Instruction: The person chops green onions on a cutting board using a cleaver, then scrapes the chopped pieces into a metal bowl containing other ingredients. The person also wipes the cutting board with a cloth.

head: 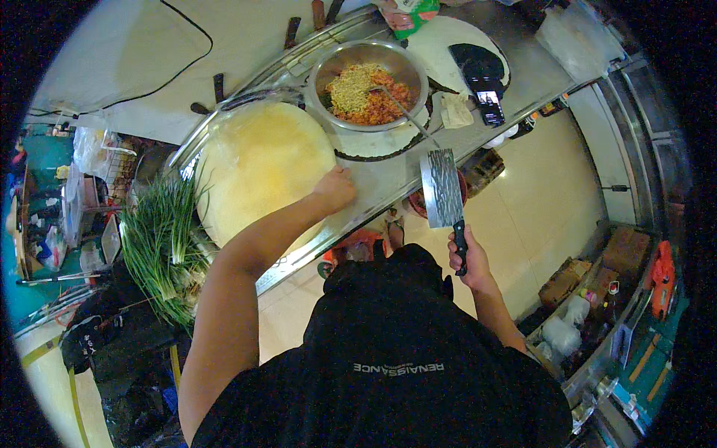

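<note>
My right hand (473,257) grips the black handle of a cleaver (442,187). The broad blade, with its dark mottled pattern, points away from me beyond the counter's near edge. At the right rim of a large round yellowish chopping board (263,168) is my left hand (336,189), fingers curled; whether they grip the rim is hidden. A steel bowl (414,59) stands just beyond it on a white round board (358,143). Chopped pale-yellow bits (353,92) and a reddish-orange mince (386,109) fill it, with a metal spoon (409,115) leaning in.
Green onions (162,246) lie in a heap left of the chopping board. Right of the bowl are a lit phone (490,106), a folded cloth (456,111) and another round board (442,45). Knife handles (292,32) stick up behind the metal counter (369,193). A red bucket (417,204) is below.
</note>
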`<state>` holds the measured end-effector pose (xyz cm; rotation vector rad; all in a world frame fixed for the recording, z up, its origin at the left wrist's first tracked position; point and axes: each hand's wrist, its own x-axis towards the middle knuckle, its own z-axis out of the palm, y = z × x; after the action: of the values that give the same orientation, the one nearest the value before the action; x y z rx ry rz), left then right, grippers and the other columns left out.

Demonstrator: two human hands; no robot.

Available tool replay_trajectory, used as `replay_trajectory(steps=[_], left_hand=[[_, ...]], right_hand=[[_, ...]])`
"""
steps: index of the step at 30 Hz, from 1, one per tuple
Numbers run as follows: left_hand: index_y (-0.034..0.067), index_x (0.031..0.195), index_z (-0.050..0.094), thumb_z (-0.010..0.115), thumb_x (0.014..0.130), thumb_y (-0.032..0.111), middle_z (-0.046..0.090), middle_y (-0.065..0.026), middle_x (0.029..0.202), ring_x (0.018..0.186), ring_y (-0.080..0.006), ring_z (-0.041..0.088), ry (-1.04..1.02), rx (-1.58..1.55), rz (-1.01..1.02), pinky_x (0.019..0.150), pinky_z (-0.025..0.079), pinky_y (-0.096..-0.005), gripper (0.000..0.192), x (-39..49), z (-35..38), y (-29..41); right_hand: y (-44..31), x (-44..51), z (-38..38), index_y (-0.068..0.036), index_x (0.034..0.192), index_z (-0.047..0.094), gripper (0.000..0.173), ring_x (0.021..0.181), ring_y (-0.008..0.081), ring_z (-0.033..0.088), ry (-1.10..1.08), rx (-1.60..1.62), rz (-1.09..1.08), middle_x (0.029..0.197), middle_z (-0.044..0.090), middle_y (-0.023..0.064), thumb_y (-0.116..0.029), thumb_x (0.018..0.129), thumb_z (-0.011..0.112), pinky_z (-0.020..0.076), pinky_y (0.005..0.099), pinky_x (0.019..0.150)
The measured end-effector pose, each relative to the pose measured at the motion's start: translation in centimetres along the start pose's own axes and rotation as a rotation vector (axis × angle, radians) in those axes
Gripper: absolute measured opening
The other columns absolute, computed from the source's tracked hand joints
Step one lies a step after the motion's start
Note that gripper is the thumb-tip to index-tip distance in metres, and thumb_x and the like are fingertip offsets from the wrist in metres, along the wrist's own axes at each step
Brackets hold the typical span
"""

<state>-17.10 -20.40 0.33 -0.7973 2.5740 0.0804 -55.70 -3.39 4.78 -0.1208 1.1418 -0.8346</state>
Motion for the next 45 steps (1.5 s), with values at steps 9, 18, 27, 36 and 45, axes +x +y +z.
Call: replay_trajectory(steps=[9,18,27,36,45], left_hand=[[0.011,0.09,0.08,0.067,0.088,0.024,0.079,-0.0108,0.098,0.106,-0.0322,0.071,0.016,-0.083,-0.053,0.093,0.053,-0.0445,0.019,-0.7,-0.3,0.1],[0.005,0.101,0.081,0.06,0.095,0.019,0.079,-0.0177,0.109,0.103,-0.0363,0.076,-0.172,-0.456,-0.257,0.087,0.063,-0.0492,0.026,-6.8,1.7,7.6],[-0.003,0.107,0.077,0.056,0.097,0.015,0.077,-0.0224,0.111,0.106,-0.0397,0.074,-0.096,-0.522,-0.289,0.09,0.061,-0.0506,0.029,-6.8,2.2,8.7],[-0.004,0.113,0.07,0.06,0.094,0.012,0.074,-0.0216,0.114,0.11,-0.0427,0.071,-0.015,-0.481,-0.255,0.096,0.058,-0.0522,0.027,-6.1,1.0,7.9],[0.003,0.104,0.068,0.076,0.088,0.017,0.072,-0.0195,0.102,0.1,-0.0394,0.069,1.218,-0.849,-0.639,0.089,0.056,-0.0484,0.022,3.3,-16.3,-8.7]], right_hand=[[1.8,-0.4,0.1,-0.009,0.11,0.061,0.053,0.048,0.0096,0.043,0.015,-0.016,0.009,0.075,0.056,-0.001,-0.059,0.112,0.043,0.0332,0.0259,0.044],[1.8,0.2,0.8,-0.009,0.111,0.06,0.053,0.049,0.0096,0.044,-0.014,-0.028,0.022,0.075,0.056,-0.0008,-0.06,0.111,0.044,0.0345,0.026,0.044],[1.2,0.7,2.5,-0.009,0.11,0.06,0.053,0.048,0.0115,0.045,-0.057,-0.043,0.064,0.075,0.056,0.0,-0.06,0.11,0.046,0.0357,0.0276,0.044],[2.0,0.2,0.4,-0.012,0.108,0.061,0.049,0.048,0.01,0.044,-0.042,-0.009,0.026,0.077,0.056,-0.0011,-0.058,0.111,0.045,0.0358,0.0263,0.043],[1.9,-0.9,-2.7,-0.013,0.109,0.06,0.05,0.048,0.0091,0.045,0.068,0.029,0.002,0.076,0.057,-0.0014,-0.062,0.109,0.048,0.0374,0.0258,0.043]])
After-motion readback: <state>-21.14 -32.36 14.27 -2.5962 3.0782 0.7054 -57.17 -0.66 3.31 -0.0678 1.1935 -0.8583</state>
